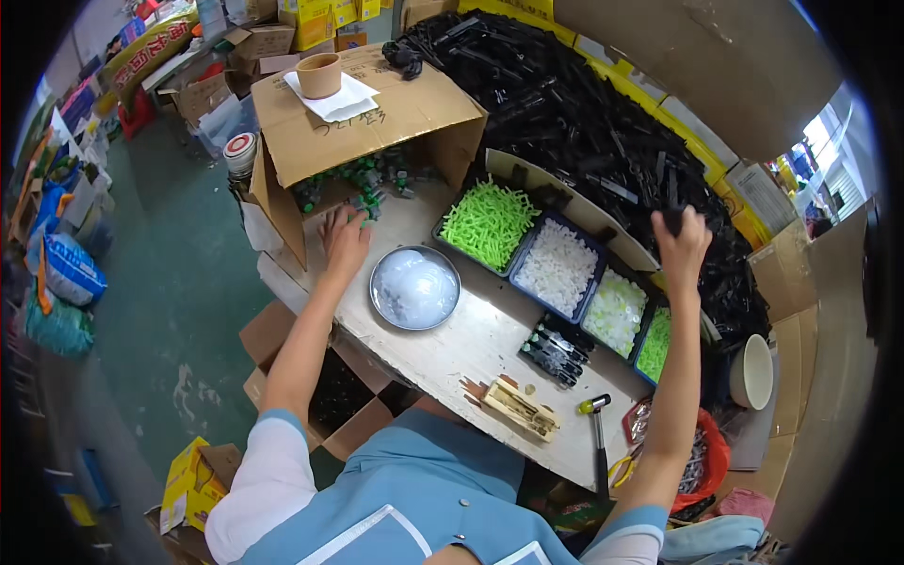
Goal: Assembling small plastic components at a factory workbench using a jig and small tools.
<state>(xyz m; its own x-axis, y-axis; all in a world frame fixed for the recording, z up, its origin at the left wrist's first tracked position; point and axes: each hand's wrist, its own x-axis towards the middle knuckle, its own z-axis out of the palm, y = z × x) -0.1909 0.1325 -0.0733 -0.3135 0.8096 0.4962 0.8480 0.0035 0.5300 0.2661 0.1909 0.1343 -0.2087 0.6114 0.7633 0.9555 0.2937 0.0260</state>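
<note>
My left hand rests at the mouth of a cardboard box lying on its side, its fingers apart beside small green-and-grey plastic parts spilling out. At the far right my right hand is raised and closed on a black plastic part, in front of a big heap of black plastic parts. Between my arms sits a round metal bowl with a whitish, glossy mass. Black assembled pieces lie in a row near a wooden jig and a small hammer.
Bins of bright green strips, white pieces, pale caps and more green strips line the back. A paper cup stands on the box. Right of the table are a cream bowl and a red bag.
</note>
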